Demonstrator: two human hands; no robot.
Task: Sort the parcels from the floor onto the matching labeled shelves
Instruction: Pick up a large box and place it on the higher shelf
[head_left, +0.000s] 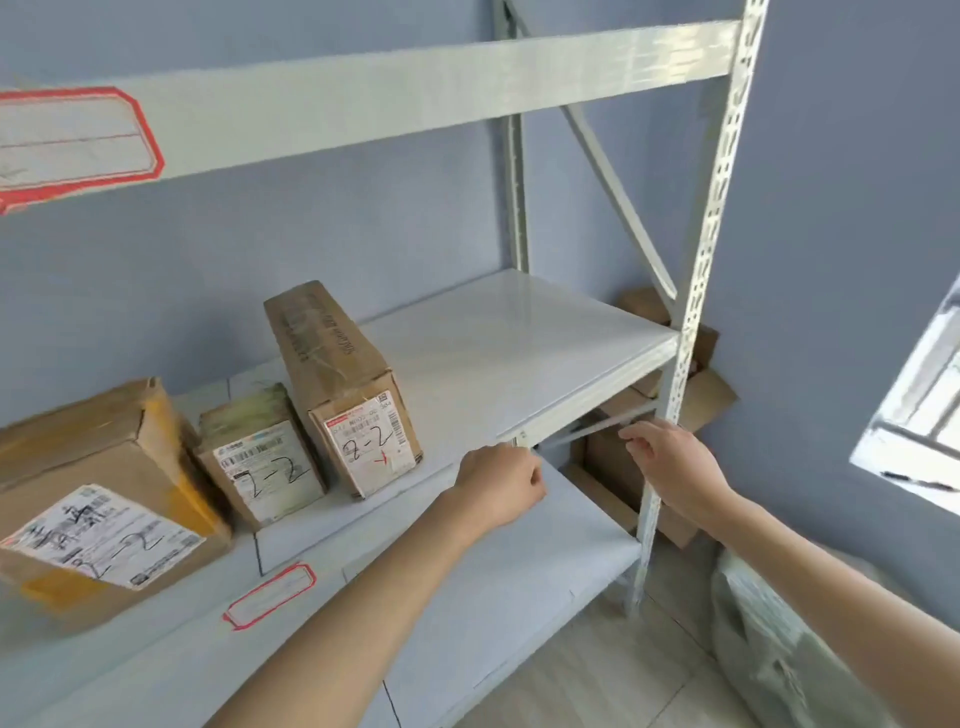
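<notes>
Three brown cardboard parcels (358, 384) marked 2-2 stand on the white metal shelf (519, 353) at nine o'clock; left hand (501, 480) and right hand (670, 462) hover loosely curled, grasping nothing. Boxes look stiff, light; grip opposite sides.

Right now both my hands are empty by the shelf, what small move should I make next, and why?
Probably lower your right hand toward the grey bag on the floor at your right. Both hands hold nothing, the left hand hovers at the shelf edge, and three boxes marked 2-2 already sit there. The bag looks like the nearest unsorted parcel; its label isn't readable yet.
</notes>
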